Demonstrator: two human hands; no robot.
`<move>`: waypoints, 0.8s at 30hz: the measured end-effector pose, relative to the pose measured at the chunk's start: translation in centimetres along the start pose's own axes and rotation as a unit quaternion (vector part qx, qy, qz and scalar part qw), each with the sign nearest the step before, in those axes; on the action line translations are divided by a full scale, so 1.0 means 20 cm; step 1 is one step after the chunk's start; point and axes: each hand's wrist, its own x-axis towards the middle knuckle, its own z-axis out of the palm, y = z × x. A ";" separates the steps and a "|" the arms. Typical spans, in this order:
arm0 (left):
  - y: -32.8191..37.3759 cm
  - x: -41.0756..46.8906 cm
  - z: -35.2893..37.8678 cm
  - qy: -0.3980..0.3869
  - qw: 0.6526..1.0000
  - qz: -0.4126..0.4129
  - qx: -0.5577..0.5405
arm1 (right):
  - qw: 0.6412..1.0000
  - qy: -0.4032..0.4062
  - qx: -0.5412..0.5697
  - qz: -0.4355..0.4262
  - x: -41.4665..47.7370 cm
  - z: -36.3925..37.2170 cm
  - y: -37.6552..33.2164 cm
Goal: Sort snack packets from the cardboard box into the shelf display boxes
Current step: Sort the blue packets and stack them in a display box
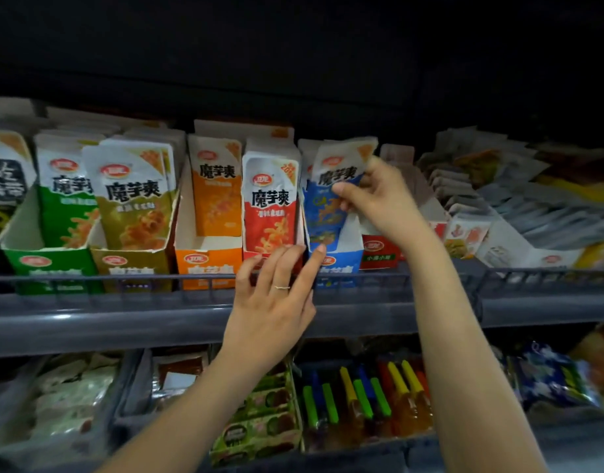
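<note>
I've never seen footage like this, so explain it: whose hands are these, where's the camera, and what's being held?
No machine here: a person wears a camera on the head, so this one picture looks forward and down at their own bare hands. In front is a shop shelf with open display boxes of snack packets. The right hand pinches a blue packet whose lower end sits in the blue display box. The left hand holds nothing; its fingers reach that box's front, below the red packet.

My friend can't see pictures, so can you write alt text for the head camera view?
A person's right hand pinches a blue snack packet in the blue display box on a shop shelf. The left hand, fingers relaxed, touches the box fronts below.
</note>
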 end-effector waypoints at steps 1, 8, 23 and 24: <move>0.00 0.00 0.00 0.006 1.000 -0.001 0.002 | 1.000 -0.004 -0.015 -0.003 0.01 0.03 0.01; 0.01 -0.01 0.00 0.013 1.000 -0.010 0.007 | 0.994 0.010 -0.104 0.012 0.04 0.04 0.07; -0.01 -0.01 -0.02 -0.022 0.999 0.040 -0.007 | 0.931 0.117 -0.345 -0.031 -0.02 0.15 0.00; -0.01 -0.01 -0.02 -0.023 0.999 0.041 -0.009 | 0.928 0.135 -0.345 -0.034 -0.02 0.16 0.01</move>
